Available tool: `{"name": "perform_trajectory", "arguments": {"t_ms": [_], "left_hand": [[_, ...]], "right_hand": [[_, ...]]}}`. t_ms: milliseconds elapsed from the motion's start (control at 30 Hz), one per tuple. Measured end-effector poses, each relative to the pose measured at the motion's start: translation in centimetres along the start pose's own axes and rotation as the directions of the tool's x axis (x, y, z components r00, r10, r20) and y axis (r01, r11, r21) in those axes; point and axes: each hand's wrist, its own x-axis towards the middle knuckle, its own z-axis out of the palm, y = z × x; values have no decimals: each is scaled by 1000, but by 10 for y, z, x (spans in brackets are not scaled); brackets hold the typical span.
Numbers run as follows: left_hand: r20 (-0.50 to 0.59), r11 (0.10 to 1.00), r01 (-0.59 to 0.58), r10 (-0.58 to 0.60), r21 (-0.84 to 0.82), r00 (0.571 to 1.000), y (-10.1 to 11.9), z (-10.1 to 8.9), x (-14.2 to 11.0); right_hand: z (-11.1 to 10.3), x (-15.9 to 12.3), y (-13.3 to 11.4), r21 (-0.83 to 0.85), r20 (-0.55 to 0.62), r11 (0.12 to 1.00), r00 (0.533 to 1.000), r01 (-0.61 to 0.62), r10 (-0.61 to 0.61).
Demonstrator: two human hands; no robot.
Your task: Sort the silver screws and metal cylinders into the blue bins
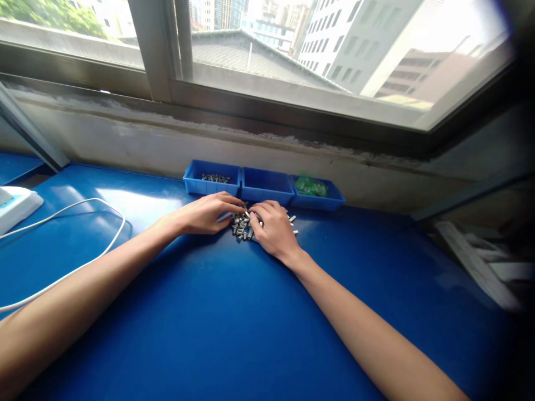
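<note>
A small heap of loose metal bolts (240, 227) lies on the blue table (234, 323), in front of the bins. My left hand (211, 214) reaches in from the left, its fingers stretched over the heap's far side and its thumb apart at the near-left edge. My right hand (273, 227) covers the right part of the heap, fingers bent over it and thumb spread away from them. Between the fingertips of both hands shows a bright metal piece (247, 214); whether either hand grips it is unclear. Several short silver pieces (293, 218) stick out right of my right hand.
Three joined blue bins stand behind the heap: the left bin (193, 184) with small bolts (215, 178), the middle bin (267, 195), and the right bin (334, 201) holding green plastic (311, 186). A white cable (113, 245) curves beside my left arm from a white device (19, 206).
</note>
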Motion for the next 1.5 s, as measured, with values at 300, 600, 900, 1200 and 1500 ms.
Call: {"name": "perform_trajectory", "arguments": {"t_ms": [300, 600, 900, 1200, 1500], "left_hand": [[-87, 998, 46, -50, -49, 995, -10, 3, -3], [-133, 990, 93, -107, -104, 985, -15, 3, -6], [-205, 964, 138, -187, -228, 961, -13, 8, -6], [-176, 611, 238, -538, -755, 824, -2, 7, 3], [-400, 506, 91, -768, -858, 499, -12, -1, 8]], "right_hand": [[-1, 1, 0, 4, -11, 1000, 1000, 2, -2], [-2, 0, -1, -1, -2, 1000, 1000, -9, 9], [0, 1, -1, 10, -2, 1000, 1000, -6, 6], [0, 1, -1, 7, -7, 1000, 1000, 0, 0], [1, 1, 0, 15, -11, 1000, 1000, -1, 1]]}}
